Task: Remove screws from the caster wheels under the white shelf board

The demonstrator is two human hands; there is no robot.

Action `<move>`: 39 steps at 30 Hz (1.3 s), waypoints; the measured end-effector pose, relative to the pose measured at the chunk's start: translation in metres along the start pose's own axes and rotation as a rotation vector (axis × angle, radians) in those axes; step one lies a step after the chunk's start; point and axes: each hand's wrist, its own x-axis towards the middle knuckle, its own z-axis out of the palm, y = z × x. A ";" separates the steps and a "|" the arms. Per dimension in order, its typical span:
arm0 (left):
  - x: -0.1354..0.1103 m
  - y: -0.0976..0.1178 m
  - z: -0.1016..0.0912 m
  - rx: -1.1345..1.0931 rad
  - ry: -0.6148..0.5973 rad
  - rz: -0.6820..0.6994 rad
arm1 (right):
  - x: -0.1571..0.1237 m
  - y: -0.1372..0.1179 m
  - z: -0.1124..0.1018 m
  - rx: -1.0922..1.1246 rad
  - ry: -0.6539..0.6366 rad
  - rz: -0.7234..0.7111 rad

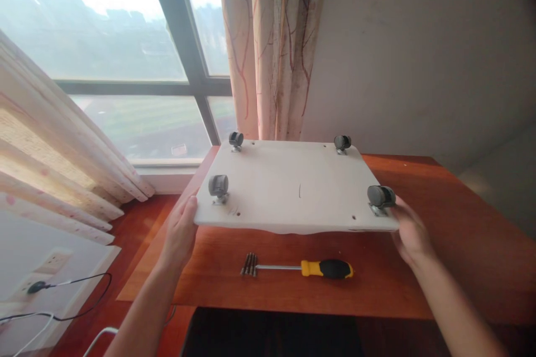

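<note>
A: Hands?
B: Left hand (180, 231) and right hand (412, 230) grip white board (272, 184) at 2 sides, 4 wheels (218, 185) up.
A: Board where?
B: Over tabletop (464, 256), toward back left corner. Screwdriver (330, 269), screws (250, 264) near front edge.

A branch-patterned curtain (274, 50) hangs at the right of the window (142, 88), a second curtain (75, 148) at the left. Below, a black plug (37, 288) sits in a wall socket (22, 290), its cable (84, 277) looping.
</note>
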 end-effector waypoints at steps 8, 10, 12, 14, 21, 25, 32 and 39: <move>-0.010 -0.002 -0.004 0.025 0.088 -0.006 | -0.018 0.003 -0.013 -0.137 0.013 0.017; -0.022 -0.004 -0.013 0.055 0.136 -0.009 | -0.030 0.002 -0.022 -0.290 0.106 -0.097; -0.037 -0.008 -0.024 0.155 0.191 0.019 | -0.047 0.000 -0.030 -0.433 0.191 -0.287; -0.052 -0.012 -0.032 0.324 0.181 0.060 | -0.068 0.000 -0.034 -0.506 0.216 -0.480; -0.096 -0.017 -0.016 0.725 -0.374 0.423 | -0.125 0.009 -0.006 -0.830 -0.415 -0.673; -0.103 -0.014 0.002 0.837 -0.604 0.590 | -0.128 0.018 0.012 -0.933 -0.597 -0.671; -0.098 -0.023 0.010 0.966 -0.643 0.723 | -0.125 0.027 0.023 -0.964 -0.646 -0.618; -0.094 -0.028 0.014 0.993 -0.638 0.797 | -0.121 0.030 0.021 -0.867 -0.641 -0.532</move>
